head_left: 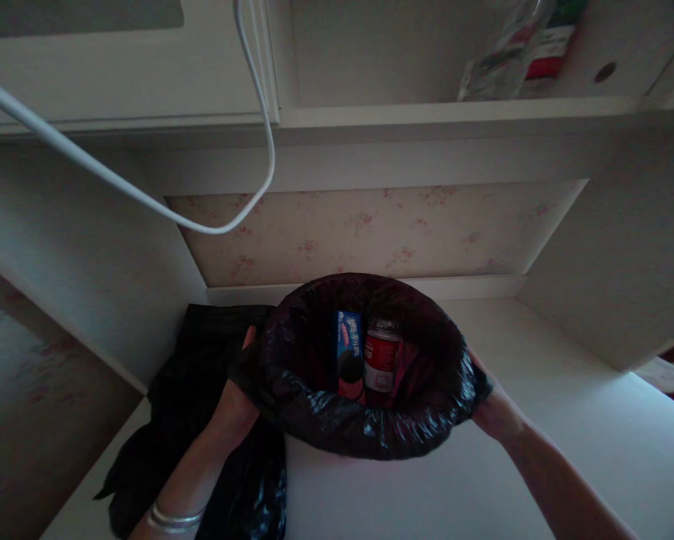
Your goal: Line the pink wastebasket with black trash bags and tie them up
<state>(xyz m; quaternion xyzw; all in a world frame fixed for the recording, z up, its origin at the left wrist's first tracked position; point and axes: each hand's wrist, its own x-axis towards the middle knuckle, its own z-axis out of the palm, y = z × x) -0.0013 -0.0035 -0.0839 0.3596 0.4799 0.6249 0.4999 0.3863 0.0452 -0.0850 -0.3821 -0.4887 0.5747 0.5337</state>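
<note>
A round bin lined with a black plastic bag stands on a white surface in front of me. My left hand grips the bag's left rim. My right hand holds the right rim, its fingers partly hidden by the plastic. Inside the bin lie a blue packet, a red-and-white can and a dark round lid over something pink. Silver bracelets circle my left wrist.
More black plastic lies crumpled on the white desk left of the bin. A white cable hangs across the upper left. A shelf above carries a clear bag of items. White side panels and floral wallpaper enclose the nook.
</note>
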